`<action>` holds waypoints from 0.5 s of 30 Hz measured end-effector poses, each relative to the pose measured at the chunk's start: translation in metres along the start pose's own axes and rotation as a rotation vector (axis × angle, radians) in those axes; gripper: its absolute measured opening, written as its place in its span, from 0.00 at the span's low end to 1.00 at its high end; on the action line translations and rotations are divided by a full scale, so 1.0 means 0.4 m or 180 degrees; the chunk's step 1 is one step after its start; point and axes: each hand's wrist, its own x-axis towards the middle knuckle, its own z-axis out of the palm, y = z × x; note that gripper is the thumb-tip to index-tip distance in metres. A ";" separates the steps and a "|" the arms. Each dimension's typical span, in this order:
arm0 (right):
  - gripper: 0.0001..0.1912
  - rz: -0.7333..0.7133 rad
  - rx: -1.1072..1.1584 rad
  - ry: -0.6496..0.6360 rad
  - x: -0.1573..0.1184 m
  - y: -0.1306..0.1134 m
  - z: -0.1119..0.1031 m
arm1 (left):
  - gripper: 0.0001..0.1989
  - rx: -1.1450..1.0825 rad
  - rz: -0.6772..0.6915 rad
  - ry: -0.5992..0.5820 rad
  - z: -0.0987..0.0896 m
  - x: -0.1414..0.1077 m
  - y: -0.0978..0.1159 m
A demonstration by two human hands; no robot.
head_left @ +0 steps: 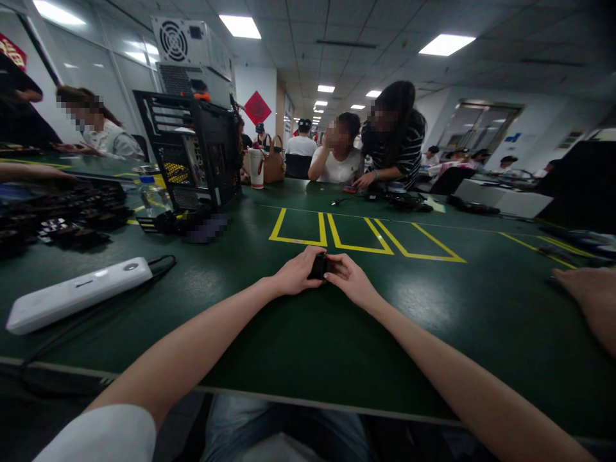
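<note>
We saw the left hand [294, 274] and right hand [350, 277] meet mid-frame, the grip of each closed on one small black object [318, 267], pinched between them; its detail was too dark to read, and we couldn't tell if it touched the green bench [308, 346]. Just above, yellow tape outlines [298, 242]. Lower left, we had a white elongated device [81, 294] with a black cable [163, 262]. Upper left, a black computer case [222, 154], clear bottle [154, 197] beside it. Right edge, another person's hand [590, 295]. Upper right of centre, a person in stripes [402, 147] leaned over.
</note>
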 end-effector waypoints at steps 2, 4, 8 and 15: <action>0.18 -0.0061 0.0032 -0.0026 -0.002 0.001 0.001 | 0.30 -0.0013 -0.0005 -0.0014 -0.002 -0.001 0.002; 0.17 -0.0055 -0.0020 0.0002 -0.001 0.003 0.002 | 0.30 -0.0025 -0.0023 -0.0027 -0.003 -0.001 0.002; 0.13 -0.0052 -0.0233 0.0154 0.002 0.000 0.003 | 0.29 -0.0044 -0.0084 -0.0031 -0.002 0.000 0.002; 0.19 -0.0045 -0.0487 0.0119 -0.002 -0.008 0.005 | 0.29 -0.0052 -0.0102 -0.0079 -0.006 -0.001 0.005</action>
